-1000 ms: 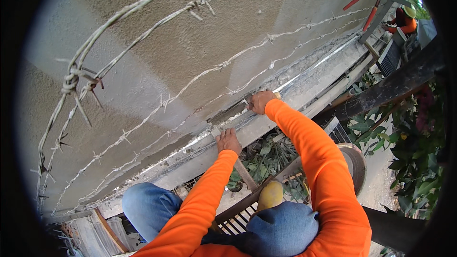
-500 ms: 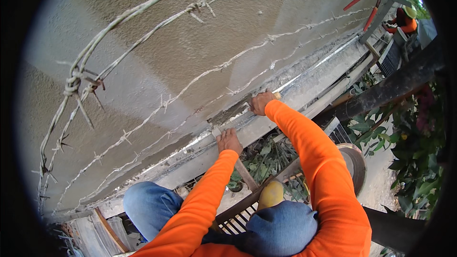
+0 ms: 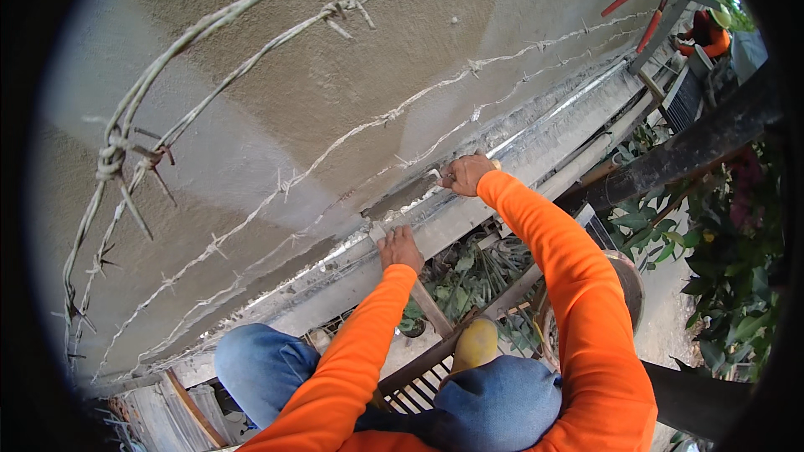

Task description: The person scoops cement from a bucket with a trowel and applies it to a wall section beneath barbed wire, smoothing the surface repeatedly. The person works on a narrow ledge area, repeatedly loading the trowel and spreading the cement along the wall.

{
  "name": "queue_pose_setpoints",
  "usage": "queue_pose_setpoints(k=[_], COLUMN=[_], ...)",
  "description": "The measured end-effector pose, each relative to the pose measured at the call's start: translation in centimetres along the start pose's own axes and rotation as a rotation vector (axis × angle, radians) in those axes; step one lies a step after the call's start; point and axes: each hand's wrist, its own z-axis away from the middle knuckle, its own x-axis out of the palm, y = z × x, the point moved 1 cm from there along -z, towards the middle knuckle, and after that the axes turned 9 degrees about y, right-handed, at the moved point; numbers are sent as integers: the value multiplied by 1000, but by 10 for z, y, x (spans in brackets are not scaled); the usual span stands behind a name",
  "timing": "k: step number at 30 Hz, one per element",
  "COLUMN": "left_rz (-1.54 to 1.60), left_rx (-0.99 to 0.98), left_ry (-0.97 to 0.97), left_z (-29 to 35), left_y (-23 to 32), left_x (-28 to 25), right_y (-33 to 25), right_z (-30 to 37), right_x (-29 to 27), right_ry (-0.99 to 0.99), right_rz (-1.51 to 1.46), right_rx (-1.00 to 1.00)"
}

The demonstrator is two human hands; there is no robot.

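My right hand (image 3: 467, 174) is closed around a tool with a pale wooden handle (image 3: 496, 164), at the joint between the rough wall (image 3: 335, 92) and the ledge below it. The tool looks like a small trowel, but its blade is mostly hidden. Grey wet-looking mortar (image 3: 402, 198) lies along the joint just left of that hand. Nearer to me, my left hand (image 3: 399, 249) has its fingers bent over a wooden strip (image 3: 378, 233) that crosses the long board (image 3: 452, 230) edging the ledge.
Strands of barbed wire (image 3: 389, 115) run along the wall above my hands. Red-handled pliers (image 3: 653, 21) hang at the far right, with a person (image 3: 712, 36) in orange beyond. A bucket (image 3: 628, 289), a dark pipe (image 3: 678, 155), a slatted metal grate (image 3: 410, 389) and plants lie below.
My right hand has slid a little to the right and away along the joint with the tool. My left hand stays at the wooden strip.
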Motion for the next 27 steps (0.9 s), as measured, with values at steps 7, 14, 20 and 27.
queue_pose_setpoints(k=[7, 14, 20, 27], left_rz=[43, 39, 1, -6], left_rx=[6, 16, 5, -12], left_ry=[-11, -14, -3, -48], left_z=[-1, 0, 1, -2], left_y=[0, 0, 0, 0], left_x=[-3, -6, -2, -3], right_y=[33, 41, 54, 47], right_z=[-8, -13, -6, -22], right_x=[-19, -10, -20, 13], right_ry=[-33, -52, -90, -18], right_rz=[422, 387, 307, 390], right_rx=[-4, 82, 122, 86])
